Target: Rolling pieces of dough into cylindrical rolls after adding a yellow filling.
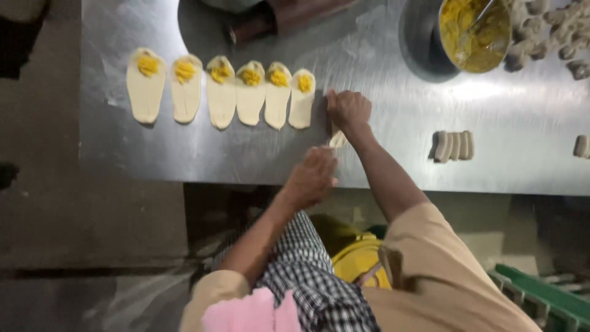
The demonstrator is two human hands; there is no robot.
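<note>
One broad steel table [393, 154] fills most of what I see from here. At its far edge stands a metal bowl [473, 27] of yellow filling, with a heap of dough lumps [553, 31] beside it. Six flattened dough ovals [221, 92] lie in a row, each with a dab of yellow filling [184, 71] at its far end. A small cluster of rolled dough pieces [453, 146] sits well to the right. Between both hands lies a seventh dough strip [337, 139]: the right hand [348, 109] presses its far end with fingers curled down, and the left hand [310, 178] pinches its near end closed.
</note>
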